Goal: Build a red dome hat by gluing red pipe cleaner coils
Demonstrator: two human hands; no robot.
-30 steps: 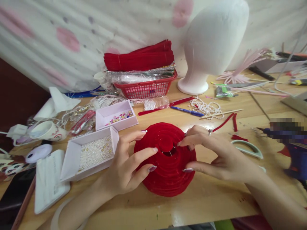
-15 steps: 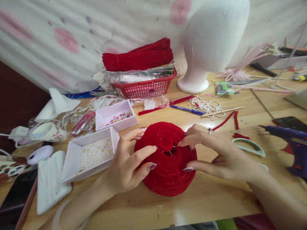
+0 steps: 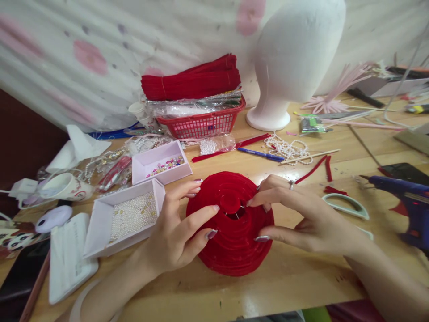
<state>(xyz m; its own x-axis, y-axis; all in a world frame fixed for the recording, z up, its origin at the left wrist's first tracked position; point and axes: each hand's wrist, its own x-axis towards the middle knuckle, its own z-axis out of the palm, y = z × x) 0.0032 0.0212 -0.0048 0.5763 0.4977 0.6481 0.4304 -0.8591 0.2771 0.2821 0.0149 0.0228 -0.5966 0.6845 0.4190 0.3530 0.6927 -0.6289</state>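
Note:
A round red fuzzy piece (image 3: 231, 250), apparently coiled from chenille stems in ridged rings, lies on the wooden table in front of me. Near its middle sits a small raised red disc (image 3: 230, 203), with a dark gap and thin pale wires beside it. My left hand (image 3: 181, 223) grips the left side, its index finger and thumb on top and the other fingers along the far left edge. On the right side, my right hand (image 3: 298, 214) holds the piece, index fingertip by the gap and thumb lower down. The undersides of some fingers are hidden.
Left stand a box of pearl beads (image 3: 132, 219) and a box of gems (image 3: 164, 165). Behind are a red basket (image 3: 201, 125) of chenille stems and a white foam head (image 3: 298, 53). A glue gun (image 3: 398, 192) and scissors (image 3: 348, 205) lie right; a blue pen (image 3: 261, 154) lies beyond.
The whole view has shifted very slightly. Both hands keep nearly the same places on the red piece.

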